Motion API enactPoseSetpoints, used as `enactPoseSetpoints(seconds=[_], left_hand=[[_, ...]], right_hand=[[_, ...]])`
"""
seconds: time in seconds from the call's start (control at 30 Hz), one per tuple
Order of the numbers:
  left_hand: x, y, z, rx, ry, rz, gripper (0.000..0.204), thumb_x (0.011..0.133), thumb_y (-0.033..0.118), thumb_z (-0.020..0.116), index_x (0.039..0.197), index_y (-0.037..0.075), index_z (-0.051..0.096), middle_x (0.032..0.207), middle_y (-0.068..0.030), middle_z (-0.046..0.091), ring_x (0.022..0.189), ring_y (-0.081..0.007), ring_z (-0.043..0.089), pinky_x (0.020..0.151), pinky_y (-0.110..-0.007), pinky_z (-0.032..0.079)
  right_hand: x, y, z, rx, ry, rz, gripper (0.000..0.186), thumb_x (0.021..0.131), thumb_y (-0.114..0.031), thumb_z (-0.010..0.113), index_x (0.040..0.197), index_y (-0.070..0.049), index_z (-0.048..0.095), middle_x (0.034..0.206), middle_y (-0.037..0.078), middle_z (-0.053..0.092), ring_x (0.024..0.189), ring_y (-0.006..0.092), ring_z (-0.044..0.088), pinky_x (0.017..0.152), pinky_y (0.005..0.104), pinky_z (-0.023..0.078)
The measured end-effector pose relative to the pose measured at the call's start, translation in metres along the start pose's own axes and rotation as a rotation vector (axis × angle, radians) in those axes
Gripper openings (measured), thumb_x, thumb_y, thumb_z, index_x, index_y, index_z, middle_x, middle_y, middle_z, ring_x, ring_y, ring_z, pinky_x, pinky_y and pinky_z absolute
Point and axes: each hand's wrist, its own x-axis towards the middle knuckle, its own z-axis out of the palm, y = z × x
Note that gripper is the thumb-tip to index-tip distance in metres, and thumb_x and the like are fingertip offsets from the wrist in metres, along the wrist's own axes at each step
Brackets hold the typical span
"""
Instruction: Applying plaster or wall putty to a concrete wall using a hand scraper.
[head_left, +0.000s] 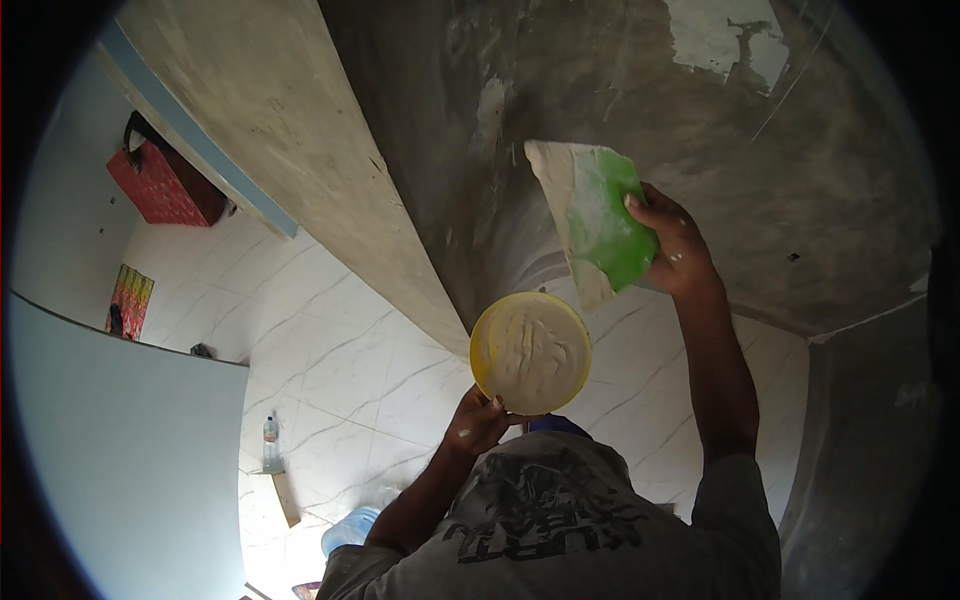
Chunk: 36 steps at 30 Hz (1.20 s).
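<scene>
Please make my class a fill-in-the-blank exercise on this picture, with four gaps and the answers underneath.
1. The left hand holds a round container with a ____ rim.
2. Beneath its pale coating, the flat spreader in the right hand is ____.
3. Of the two hands, the one nearer the picture's top is the ____ one.
4. The box at upper left has a ____ front.

Missing words: yellow; green; right; red.

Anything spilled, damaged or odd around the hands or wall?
No spill stands out. The white patch on the gray wall, upper right, looks odd, its edges ragged; pale specks dot the right hand, probably splatter.
</scene>
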Motion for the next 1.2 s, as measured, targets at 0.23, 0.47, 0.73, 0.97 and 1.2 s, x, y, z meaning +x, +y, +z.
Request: enactPoseSetpoints(seconds=[0.23,0.47,0.73,0.97,1.2], left_hand=[[0.004,-0.007,-0.002,-0.02,0.04,-0.011,0.062,0.094,0.019,0.067,0.145,0.003,0.035,0.14,-0.0197,0.05,0.128,-0.0401,0.053,0.103,-0.062,0.047],[0.001,-0.01,-0.007,-0.081,0.071,0.035,0.065,0.092,0.02,0.069,0.144,0.001,0.034,0.14,-0.0219,0.05,0.125,-0.0405,0.055,0.101,-0.06,0.05],[-0.003,-0.019,-0.023,-0.071,0.1,0.04,0.065,0.093,0.02,0.068,0.145,0.002,0.034,0.142,-0.0208,0.049,0.128,-0.0398,0.053,0.102,-0.063,0.047],[-0.001,-0.019,-0.023,-0.067,0.083,0.014,0.065,0.093,0.019,0.067,0.145,0.001,0.033,0.141,-0.0211,0.049,0.127,-0.0394,0.053,0.101,-0.062,0.049],[0.0,-0.016,-0.013,-0.091,0.112,0.013,0.064,0.093,0.018,0.068,0.144,-0.001,0.035,0.14,-0.0235,0.049,0.125,-0.0416,0.055,0.099,-0.061,0.051]], right_hand=[[0.058,-0.046,0.027,-0.136,0.18,-0.192,0.046,0.085,-0.011,0.075,0.126,0.003,0.057,0.113,0.01,0.065,0.1,0.0219,0.065,0.086,0.0361,0.051],[0.071,-0.057,0.032,-0.279,0.269,-0.294,0.038,0.084,-0.003,0.071,0.12,0.004,0.063,0.107,0.011,0.068,0.096,0.0211,0.066,0.085,0.0339,0.052],[0.075,-0.083,0.047,-0.398,0.28,-0.302,0.035,0.084,-0.003,0.067,0.118,0.004,0.064,0.105,0.012,0.066,0.093,0.0237,0.066,0.082,0.0356,0.053],[0.1,-0.129,0.105,-0.561,0.198,-0.275,0.023,0.086,-0.007,0.067,0.104,0.007,0.065,0.101,0.015,0.064,0.089,0.0249,0.066,0.087,0.0414,0.059],[0.122,-0.167,0.121,-0.726,0.101,-0.366,0.023,0.086,-0.006,0.067,0.106,0.006,0.065,0.102,0.015,0.066,0.092,0.0245,0.067,0.088,0.0388,0.057]])
